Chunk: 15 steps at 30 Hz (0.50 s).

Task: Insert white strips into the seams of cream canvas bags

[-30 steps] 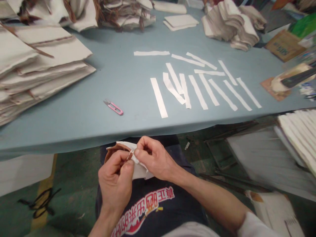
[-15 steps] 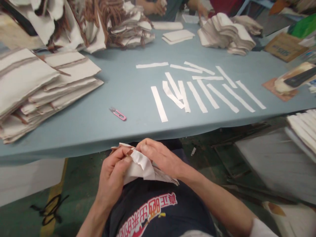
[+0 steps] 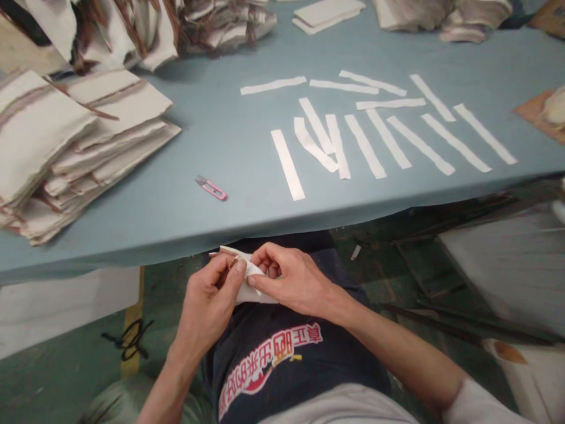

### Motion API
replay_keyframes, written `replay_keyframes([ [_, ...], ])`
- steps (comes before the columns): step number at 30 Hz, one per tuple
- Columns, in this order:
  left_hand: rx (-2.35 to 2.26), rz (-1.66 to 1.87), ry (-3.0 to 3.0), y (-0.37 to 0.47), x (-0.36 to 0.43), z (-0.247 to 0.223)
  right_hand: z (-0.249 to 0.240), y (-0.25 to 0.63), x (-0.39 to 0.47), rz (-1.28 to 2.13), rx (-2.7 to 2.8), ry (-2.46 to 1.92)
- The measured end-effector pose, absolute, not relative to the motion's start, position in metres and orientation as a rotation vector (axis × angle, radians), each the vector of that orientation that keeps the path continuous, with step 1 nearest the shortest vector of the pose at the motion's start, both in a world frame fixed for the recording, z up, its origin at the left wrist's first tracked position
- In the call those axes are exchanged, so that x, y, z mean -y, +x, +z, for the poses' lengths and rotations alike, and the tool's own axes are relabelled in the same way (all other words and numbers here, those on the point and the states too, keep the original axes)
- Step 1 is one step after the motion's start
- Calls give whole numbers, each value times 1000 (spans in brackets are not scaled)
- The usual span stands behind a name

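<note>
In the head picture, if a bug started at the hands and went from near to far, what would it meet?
Left hand and right hand at the white cloth → table edge → pink snips → back-left strip → folded sheets. I skipped things spread across several places.

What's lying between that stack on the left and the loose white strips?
Pink snips lie on the table between the stack and the white strips, as the head view shows.

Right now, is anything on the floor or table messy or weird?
Yes. On the floor, lower left, a black cord-like thing lies tangled across a yellow stripe, as if dropped. A small pale scrap lies farther right, like litter. On the table, white strips point different ways.
</note>
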<state>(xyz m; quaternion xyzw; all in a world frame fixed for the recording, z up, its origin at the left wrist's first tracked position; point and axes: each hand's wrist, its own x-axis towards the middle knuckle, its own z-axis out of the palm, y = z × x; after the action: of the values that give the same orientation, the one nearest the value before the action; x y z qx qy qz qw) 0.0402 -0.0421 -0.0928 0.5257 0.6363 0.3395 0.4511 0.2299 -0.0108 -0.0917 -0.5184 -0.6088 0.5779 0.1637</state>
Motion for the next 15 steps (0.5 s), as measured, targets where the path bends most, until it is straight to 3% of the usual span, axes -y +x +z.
replay_keyframes([
  [9,-1647,1006,1448,52,31,-90,-79,238,7,1299,1681,-1428],
  [15,-1762,1087,1417,54,28,-97,-82,235,2,1630,1471,-1372],
])
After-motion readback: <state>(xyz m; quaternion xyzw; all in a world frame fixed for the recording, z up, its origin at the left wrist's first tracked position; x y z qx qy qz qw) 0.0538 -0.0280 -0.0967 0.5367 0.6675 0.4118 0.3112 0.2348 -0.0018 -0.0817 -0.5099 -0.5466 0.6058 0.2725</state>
